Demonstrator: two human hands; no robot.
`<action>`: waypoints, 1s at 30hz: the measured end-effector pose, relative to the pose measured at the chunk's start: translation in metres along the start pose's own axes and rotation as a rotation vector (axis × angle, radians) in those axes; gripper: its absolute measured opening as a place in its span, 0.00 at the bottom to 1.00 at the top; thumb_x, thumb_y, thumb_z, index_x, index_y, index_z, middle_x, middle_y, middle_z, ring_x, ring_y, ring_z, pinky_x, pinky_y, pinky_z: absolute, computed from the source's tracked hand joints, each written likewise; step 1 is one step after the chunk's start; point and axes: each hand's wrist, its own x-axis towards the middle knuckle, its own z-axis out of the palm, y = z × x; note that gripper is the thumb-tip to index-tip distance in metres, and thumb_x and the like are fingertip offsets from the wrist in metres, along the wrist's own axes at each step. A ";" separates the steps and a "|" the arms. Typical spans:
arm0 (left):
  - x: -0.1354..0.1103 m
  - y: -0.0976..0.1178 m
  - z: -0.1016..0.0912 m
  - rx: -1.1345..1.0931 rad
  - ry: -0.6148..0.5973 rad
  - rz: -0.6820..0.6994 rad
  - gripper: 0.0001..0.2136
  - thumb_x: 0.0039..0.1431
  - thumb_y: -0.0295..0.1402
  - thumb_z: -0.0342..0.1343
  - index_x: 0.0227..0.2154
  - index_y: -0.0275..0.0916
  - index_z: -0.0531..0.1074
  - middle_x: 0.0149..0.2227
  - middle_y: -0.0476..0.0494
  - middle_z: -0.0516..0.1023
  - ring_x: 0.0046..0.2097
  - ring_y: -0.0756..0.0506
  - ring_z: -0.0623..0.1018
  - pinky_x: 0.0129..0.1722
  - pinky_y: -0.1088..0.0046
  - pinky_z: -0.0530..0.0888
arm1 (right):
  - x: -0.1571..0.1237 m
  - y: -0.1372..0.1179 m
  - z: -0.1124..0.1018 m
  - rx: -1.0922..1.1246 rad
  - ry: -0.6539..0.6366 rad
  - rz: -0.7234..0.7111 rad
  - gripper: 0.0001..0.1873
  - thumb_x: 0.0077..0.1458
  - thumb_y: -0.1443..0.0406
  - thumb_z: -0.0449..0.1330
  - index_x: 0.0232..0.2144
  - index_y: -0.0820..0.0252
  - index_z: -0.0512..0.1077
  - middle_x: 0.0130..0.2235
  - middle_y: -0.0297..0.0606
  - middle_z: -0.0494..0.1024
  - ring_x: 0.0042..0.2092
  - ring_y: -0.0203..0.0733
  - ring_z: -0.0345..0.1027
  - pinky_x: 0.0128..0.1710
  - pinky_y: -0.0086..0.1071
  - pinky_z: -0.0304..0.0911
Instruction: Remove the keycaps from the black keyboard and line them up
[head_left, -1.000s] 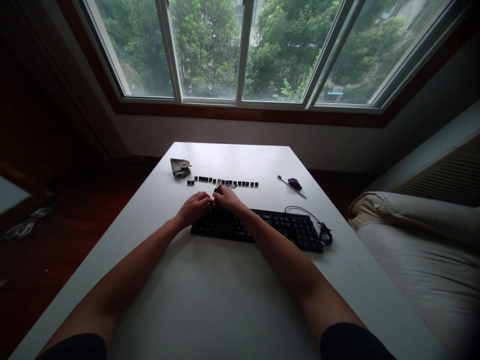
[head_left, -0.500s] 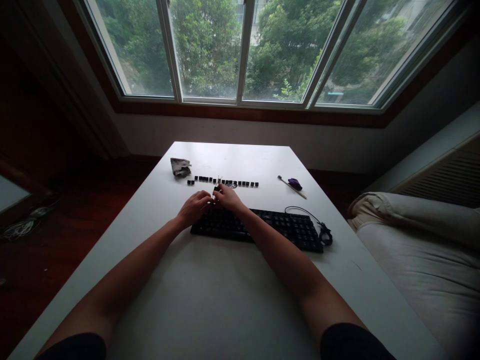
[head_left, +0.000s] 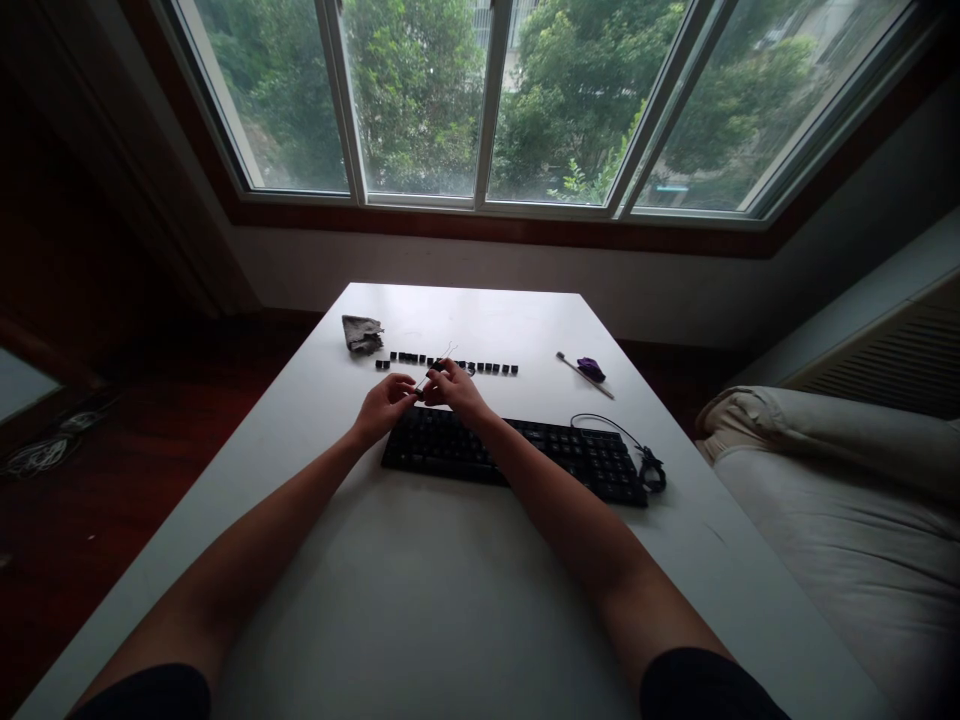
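A black keyboard lies across the white table. Both my hands hover just above its far left corner, close together. My right hand pinches a thin wire keycap puller that points up and away. My left hand is closed in a pinch against the puller's lower end, on something small and dark, probably a keycap; I cannot make it out. A row of several black keycaps lies on the table just beyond my hands.
A crumpled grey cloth sits at the far left of the table. A thin brush and a small purple object lie at the far right. The keyboard's cable is coiled at its right end. A pale sofa stands to the right.
Both hands have lifted slightly and moved away from the keyboard's far edge. The puller has tilted and now points up and right.
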 end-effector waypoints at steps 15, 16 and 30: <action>0.000 0.006 0.001 0.006 -0.020 0.022 0.14 0.58 0.38 0.62 0.44 0.39 0.73 0.36 0.45 0.78 0.36 0.48 0.77 0.36 0.72 0.73 | -0.003 0.002 0.000 -0.112 0.016 -0.018 0.11 0.63 0.58 0.58 0.41 0.57 0.61 0.29 0.33 0.78 0.26 0.35 0.75 0.26 0.27 0.71; 0.000 0.007 0.001 0.033 -0.019 0.046 0.13 0.58 0.38 0.62 0.44 0.39 0.73 0.36 0.45 0.77 0.36 0.48 0.77 0.35 0.72 0.73 | -0.003 0.002 0.000 -0.112 0.018 -0.007 0.10 0.63 0.59 0.58 0.41 0.57 0.61 0.29 0.32 0.78 0.26 0.35 0.75 0.26 0.27 0.71; -0.003 0.020 -0.007 0.344 -0.121 0.339 0.09 0.61 0.31 0.57 0.44 0.41 0.76 0.40 0.43 0.76 0.36 0.48 0.76 0.38 0.70 0.74 | -0.005 -0.002 0.002 -0.073 0.018 0.139 0.05 0.64 0.64 0.55 0.37 0.57 0.62 0.27 0.30 0.76 0.24 0.35 0.72 0.27 0.30 0.73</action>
